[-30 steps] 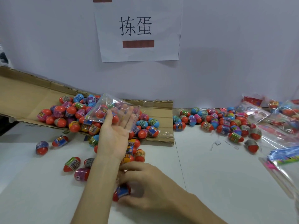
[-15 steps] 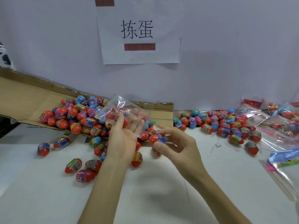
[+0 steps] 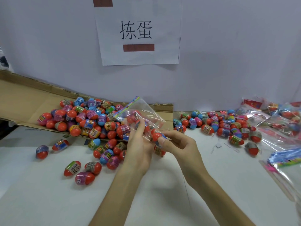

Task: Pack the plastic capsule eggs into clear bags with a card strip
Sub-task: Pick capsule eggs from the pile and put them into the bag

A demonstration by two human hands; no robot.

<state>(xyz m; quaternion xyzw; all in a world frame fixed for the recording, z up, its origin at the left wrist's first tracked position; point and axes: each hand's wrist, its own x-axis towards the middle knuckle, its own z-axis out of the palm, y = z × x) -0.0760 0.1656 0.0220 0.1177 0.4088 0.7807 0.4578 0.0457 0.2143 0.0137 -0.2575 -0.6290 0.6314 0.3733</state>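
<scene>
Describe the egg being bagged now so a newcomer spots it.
Below the wall sign, the left hand holds a clear bag. At its lower right corner the right hand pinches one egg: the only one in fingertips, not lying in a pile.

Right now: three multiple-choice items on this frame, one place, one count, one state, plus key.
1. The big egg heap on the left lies: A on the flattened cardboard; B in a blue bin; C on a chair.
2. Characters printed on the paper sign: A none; B two; C five.
3. The right hand: A is open and empty; B grips scissors; C pinches an egg at the clear bag.

Key: 1 A, eggs rest on brown card; 2 B, two large black characters; 3 C, thumb and finger nip a red-ended egg by the bag the left hand holds.
</scene>
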